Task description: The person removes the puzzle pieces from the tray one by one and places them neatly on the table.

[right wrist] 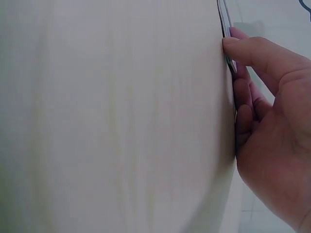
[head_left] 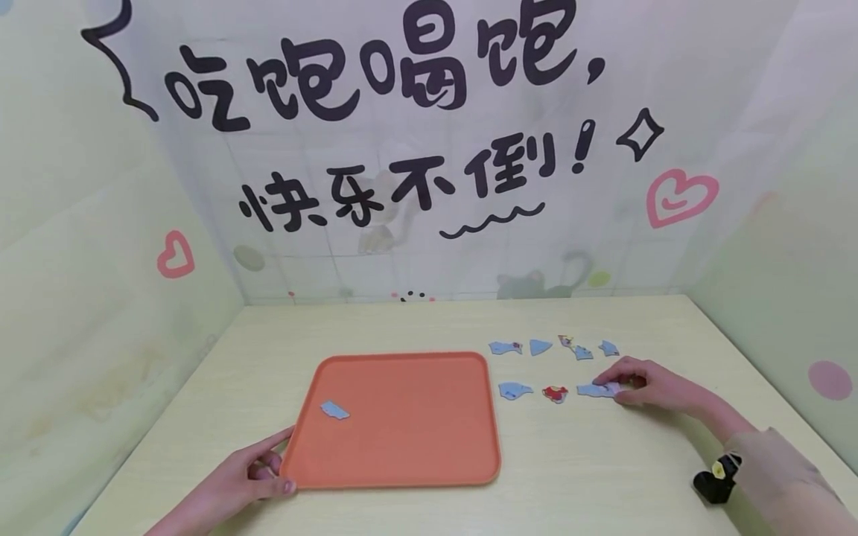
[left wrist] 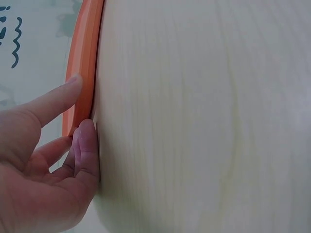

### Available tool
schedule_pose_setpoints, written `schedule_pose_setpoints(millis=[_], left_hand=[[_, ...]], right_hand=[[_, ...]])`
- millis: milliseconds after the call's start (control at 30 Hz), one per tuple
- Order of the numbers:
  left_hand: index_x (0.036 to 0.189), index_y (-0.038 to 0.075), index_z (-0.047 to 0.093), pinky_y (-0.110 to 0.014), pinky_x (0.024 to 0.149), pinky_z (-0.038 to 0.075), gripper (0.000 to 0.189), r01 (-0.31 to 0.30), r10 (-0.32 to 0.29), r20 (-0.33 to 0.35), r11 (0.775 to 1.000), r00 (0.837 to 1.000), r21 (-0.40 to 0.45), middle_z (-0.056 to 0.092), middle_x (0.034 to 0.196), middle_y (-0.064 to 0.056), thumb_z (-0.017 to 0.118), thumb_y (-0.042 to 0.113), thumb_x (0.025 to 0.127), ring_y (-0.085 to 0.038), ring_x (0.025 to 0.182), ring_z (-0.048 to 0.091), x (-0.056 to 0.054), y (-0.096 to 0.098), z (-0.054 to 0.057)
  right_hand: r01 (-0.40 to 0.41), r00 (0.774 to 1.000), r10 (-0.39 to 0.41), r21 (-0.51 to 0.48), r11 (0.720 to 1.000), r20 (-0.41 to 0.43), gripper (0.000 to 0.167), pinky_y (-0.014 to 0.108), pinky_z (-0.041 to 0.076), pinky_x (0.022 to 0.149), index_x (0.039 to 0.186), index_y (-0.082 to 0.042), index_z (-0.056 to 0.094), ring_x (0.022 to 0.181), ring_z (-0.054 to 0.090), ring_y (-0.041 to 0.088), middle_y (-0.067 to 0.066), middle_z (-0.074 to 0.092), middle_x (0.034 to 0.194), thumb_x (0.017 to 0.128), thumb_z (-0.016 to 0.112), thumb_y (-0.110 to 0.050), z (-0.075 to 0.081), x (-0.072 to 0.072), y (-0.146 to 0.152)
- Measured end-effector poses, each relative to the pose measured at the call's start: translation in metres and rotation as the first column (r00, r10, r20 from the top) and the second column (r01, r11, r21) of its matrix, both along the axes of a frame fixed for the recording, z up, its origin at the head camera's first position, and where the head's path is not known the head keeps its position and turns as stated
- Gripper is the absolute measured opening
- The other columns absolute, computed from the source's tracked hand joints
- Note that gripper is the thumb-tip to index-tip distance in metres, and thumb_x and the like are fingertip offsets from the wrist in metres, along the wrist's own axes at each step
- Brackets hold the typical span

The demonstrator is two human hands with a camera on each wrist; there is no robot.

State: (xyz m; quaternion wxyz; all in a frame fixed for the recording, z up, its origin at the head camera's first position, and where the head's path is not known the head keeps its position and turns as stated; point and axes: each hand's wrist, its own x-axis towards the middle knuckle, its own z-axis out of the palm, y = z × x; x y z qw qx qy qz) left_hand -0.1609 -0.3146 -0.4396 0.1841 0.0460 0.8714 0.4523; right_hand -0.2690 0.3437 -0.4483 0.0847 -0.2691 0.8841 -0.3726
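The left hand (head_left: pixel 244 476) holds the near left corner of an orange tray (head_left: pixel 409 428); in the left wrist view its thumb lies on the tray's side and its other fingers curl at the corner. On the tray, toward the left, is a light blue puzzle piece (head_left: pixel 334 409). Off to the right, the right hand (head_left: pixel 653 385) pinches a long pale blue puzzle piece (head_left: pixel 593 389) by its right end, at table level. The right wrist view shows this piece (right wrist: pixel 225 22) edge-on between thumb and fingers.
Several irregular puzzle pieces lie in two rows right of the tray, among them a blue one (head_left: pixel 515 391), a red one (head_left: pixel 555 393) and a blue triangular one (head_left: pixel 540 347). Printed walls enclose the pale wooden table (head_left: pixel 570 461). A black device (head_left: pixel 716 484) is on the right wrist.
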Motion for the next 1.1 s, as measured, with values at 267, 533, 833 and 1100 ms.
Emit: schedule_pose_setpoints(millis=[267,533,833,1100], left_hand=[[0.154,-0.003,0.025,-0.021,0.063,0.043,0.089,-0.017,0.017,-0.008,1.0,1.0,0.016,0.053,0.097,-0.007,0.077,0.024,0.086,-0.006,0.075,0.046,0.001,0.0019,0.0012],[0.154,-0.002,0.025,-0.021,0.063,0.042,0.09,-0.026,0.026,0.001,0.999,1.0,0.034,0.052,0.098,-0.007,0.077,0.023,0.086,-0.007,0.075,0.045,0.0018,0.0028,0.0027],[0.154,-0.001,0.026,-0.021,0.064,0.043,0.092,-0.048,0.048,0.002,0.999,0.999,-0.001,0.052,0.099,-0.006,0.079,0.027,0.084,-0.008,0.077,0.045,0.003,0.0031,0.0031],[0.155,0.001,0.027,-0.021,0.064,0.042,0.091,-0.055,0.055,0.014,0.998,0.998,0.0,0.052,0.099,-0.005,0.079,0.027,0.084,-0.008,0.077,0.046,0.0031,0.0031,0.0036]], right_hand=[[-0.062,0.998,0.062,-0.012,0.998,-0.018,0.027,0.02,0.042,0.08,0.12,-0.01,0.069,0.099,0.05,0.0,0.007,0.062,0.113,0.093,0.067,-0.014,-0.0001,-0.0003,0.0018],[-0.063,0.998,0.063,-0.009,0.998,-0.01,0.028,0.019,0.042,0.082,0.122,-0.011,0.069,0.1,0.05,0.0,0.005,0.062,0.113,0.094,0.066,-0.014,-0.0023,-0.0024,0.0025],[-0.057,0.998,0.057,0.017,0.998,0.006,0.03,0.019,0.042,0.084,0.124,-0.013,0.068,0.103,0.049,-0.003,0.007,0.061,0.117,0.095,0.065,-0.017,-0.0001,-0.0013,0.0026],[-0.064,0.998,0.064,0.014,0.998,0.016,0.03,0.018,0.042,0.088,0.124,-0.013,0.067,0.107,0.048,-0.007,0.007,0.061,0.12,0.095,0.065,-0.019,0.001,-0.0009,0.0024]])
